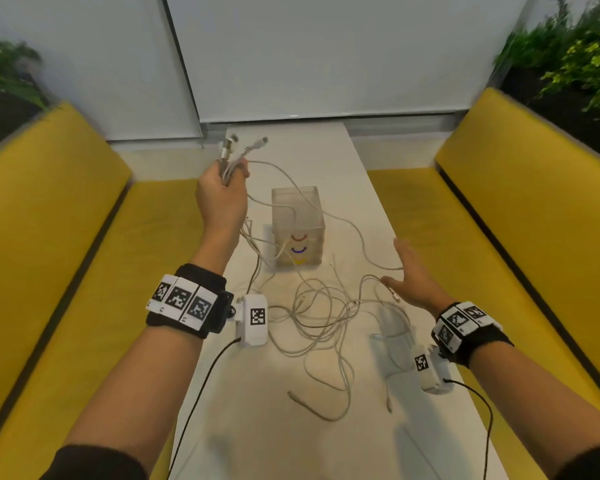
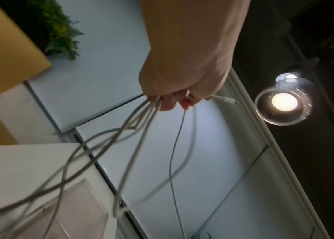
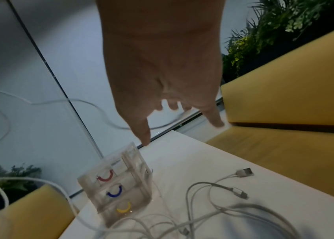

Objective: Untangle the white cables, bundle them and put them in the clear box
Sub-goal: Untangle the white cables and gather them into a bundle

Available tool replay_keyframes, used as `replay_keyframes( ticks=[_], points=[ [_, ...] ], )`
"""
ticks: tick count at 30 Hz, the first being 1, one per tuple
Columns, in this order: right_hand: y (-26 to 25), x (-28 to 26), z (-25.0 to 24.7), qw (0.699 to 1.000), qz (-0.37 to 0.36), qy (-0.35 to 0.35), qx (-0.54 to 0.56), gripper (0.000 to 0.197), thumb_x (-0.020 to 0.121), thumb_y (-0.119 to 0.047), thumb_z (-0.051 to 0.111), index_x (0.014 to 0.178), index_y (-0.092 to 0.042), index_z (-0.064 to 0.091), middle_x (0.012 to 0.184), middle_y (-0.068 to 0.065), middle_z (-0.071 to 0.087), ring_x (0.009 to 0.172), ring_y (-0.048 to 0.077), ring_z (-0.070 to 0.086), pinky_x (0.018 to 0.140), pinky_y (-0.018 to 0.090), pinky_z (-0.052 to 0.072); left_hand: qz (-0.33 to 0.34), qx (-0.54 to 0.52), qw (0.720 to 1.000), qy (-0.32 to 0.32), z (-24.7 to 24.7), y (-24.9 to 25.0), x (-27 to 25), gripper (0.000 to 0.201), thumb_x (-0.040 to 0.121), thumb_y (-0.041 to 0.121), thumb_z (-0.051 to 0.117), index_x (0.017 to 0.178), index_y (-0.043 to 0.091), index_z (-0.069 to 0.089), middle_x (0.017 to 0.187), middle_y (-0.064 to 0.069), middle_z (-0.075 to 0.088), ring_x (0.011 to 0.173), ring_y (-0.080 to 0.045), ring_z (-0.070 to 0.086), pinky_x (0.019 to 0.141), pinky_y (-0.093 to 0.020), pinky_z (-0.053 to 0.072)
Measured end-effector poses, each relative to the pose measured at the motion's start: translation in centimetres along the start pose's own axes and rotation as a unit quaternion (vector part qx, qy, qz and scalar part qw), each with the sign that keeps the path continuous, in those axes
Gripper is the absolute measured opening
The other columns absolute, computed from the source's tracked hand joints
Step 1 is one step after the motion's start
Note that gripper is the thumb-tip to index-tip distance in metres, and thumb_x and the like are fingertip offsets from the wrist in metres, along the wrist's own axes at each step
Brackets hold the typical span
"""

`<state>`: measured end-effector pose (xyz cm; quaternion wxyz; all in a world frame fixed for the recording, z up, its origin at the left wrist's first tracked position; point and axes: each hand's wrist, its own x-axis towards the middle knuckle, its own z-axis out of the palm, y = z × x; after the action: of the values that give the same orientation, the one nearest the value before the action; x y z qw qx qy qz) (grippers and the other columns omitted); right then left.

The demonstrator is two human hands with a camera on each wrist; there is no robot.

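Head view shows a long white table [image 1: 343,427] running up the middle of the frame, with yellow benches [image 1: 66,254] along both edges and green plants [image 1: 575,53] in the upper corners. The left hand [image 1: 222,195], raised in the upper middle of the frame, grasps a bunch of white cables [image 1: 312,317] near their plug ends, which stick up above the fist. From the fist the strands hang down and trail to a loose tangle lying on the table in the centre of the frame.

A clear box [image 1: 298,226] stands upright on the table just above that tangle; it has three stacked drawers with red, blue and yellow curved handles. Some strands pass in front of and beside the box, and one arcs across its top towards the right hand [image 1: 413,275].

That hand hovers at the right edge of the table with fingers spread and straight, grasping nothing; a thin strand runs close by its fingertips, though whether it touches cannot be told.

Left wrist view shows the fingers [image 2: 168,101] curled round several strands, with one plug [image 2: 226,99] poking out to the right, and a round ceiling lamp [image 2: 284,101] glowing at the right.

Both wrists carry black bands [image 1: 187,299] with white tags bearing black square-patterned codes; no writing can be read.
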<state>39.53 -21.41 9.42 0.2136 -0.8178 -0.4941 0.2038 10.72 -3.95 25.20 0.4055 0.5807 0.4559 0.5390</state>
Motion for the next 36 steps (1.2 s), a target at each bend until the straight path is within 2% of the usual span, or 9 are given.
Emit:
replay_keyframes(
  ticks=[2,4,8,14,20,26,30,33,36],
  points=[
    [0.5,-0.5,0.4,0.998,-0.02,0.061,0.005,0.08,0.09,-0.015,0.068,0.155,-0.019,0.022,0.164,0.007,0.016,0.152,0.028,0.011,0.121,0.045,0.021,-0.016,0.013,1.0,0.021,-0.3,-0.4,0.9,0.018,0.096,0.031,0.057,0.079,0.025,0.059,0.065,0.009,0.049,0.057,-0.01,0.041,0.058,-0.034,0.038],
    [1.2,-1.2,1.2,0.992,-0.041,0.113,0.023,0.054,0.087,-0.006,0.066,0.137,-0.015,0.048,0.145,0.012,0.046,0.137,0.032,0.04,0.111,0.041,0.038,-0.028,0.044,0.998,-0.019,-0.3,-0.9,1.3,0.016,0.097,0.03,0.056,0.087,0.02,0.064,0.063,0.009,0.046,0.056,-0.01,0.039,0.06,-0.033,0.036],
    [3.0,-2.1,4.2,0.991,-0.039,-0.107,-0.064,0.022,0.087,-0.007,0.065,0.108,-0.015,0.068,0.113,0.007,0.067,0.096,0.016,0.058,0.074,0.014,0.042,-0.002,0.125,0.984,-0.131,0.4,-2.2,0.5,0.031,0.101,0.033,0.05,0.098,0.011,0.071,0.055,0.005,0.042,0.048,-0.014,0.034,0.054,-0.03,0.033],
    [5.4,-2.4,8.9,0.955,-0.018,-0.186,-0.232,0.037,0.091,-0.019,0.061,0.128,-0.021,0.059,0.132,0.004,0.058,0.126,0.023,0.048,0.103,0.029,0.04,0.086,0.315,0.911,-0.25,1.0,-2.8,-1.1,0.038,0.102,0.024,0.047,0.078,0.002,0.067,0.07,-0.013,0.063,0.064,-0.031,0.056,0.054,-0.033,0.036],
    [6.8,-3.6,10.9,0.938,-0.035,-0.147,-0.311,0.026,0.099,-0.023,0.052,0.123,-0.018,0.059,0.124,0.005,0.059,0.121,0.025,0.047,0.092,0.03,0.043,0.068,0.188,0.942,-0.27,0.7,-2.1,-2.3,0.034,0.099,0.021,0.054,0.066,0.025,0.045,0.058,0.009,0.039,0.055,-0.014,0.037,0.058,-0.032,0.032],
    [3.1,-2.6,6.7,0.998,-0.047,-0.021,0.024,0.011,0.096,-0.03,0.059,0.103,-0.021,0.06,0.087,-0.002,0.072,0.085,0.018,0.069,0.074,0.033,0.05,-0.055,0.036,0.938,-0.341,0.9,-1.2,-3.2,0.028,0.094,0.005,0.05,0.076,0.025,0.043,0.064,0.01,0.034,0.052,-0.004,0.031,0.052,-0.023,0.026],
    [-3.0,-1.8,0.4,0.952,-0.074,-0.004,0.298,0.016,0.103,-0.025,0.048,0.113,-0.025,0.06,0.075,0.008,0.064,0.067,0.02,0.066,0.067,0.036,0.054,-0.063,0.013,0.929,-0.365,1.4,-1.2,-3.9,0.022,0.093,0.004,0.049,0.081,0.02,0.042,0.066,0.007,0.037,0.056,-0.007,0.034,0.054,-0.022,0.029],
    [-7.4,-2.3,-4.1,0.921,-0.135,0.007,0.366,0.028,0.105,-0.029,0.042,0.125,-0.021,0.059,0.069,0.002,0.038,0.059,0.013,0.038,0.053,0.024,0.039,-0.044,0.013,0.927,-0.372,1.9,-0.7,-4.6,0.022,0.095,0.001,0.047,0.081,0.017,0.041,0.066,0.007,0.042,0.054,-0.008,0.037,0.052,-0.023,0.033],
    [-10.7,-2.8,-7.0,0.906,-0.185,-0.002,0.38,0.03,0.106,-0.024,0.04,0.131,-0.017,0.056,0.068,-0.002,0.033,0.06,0.011,0.029,0.051,0.021,0.03,-0.048,-0.03,0.916,-0.396,2.5,0.0,-5.1,0.023,0.099,0.003,0.046,0.083,0.015,0.036,0.06,0.007,0.036,0.049,-0.013,0.032,0.048,-0.026,0.03]
  ],
)
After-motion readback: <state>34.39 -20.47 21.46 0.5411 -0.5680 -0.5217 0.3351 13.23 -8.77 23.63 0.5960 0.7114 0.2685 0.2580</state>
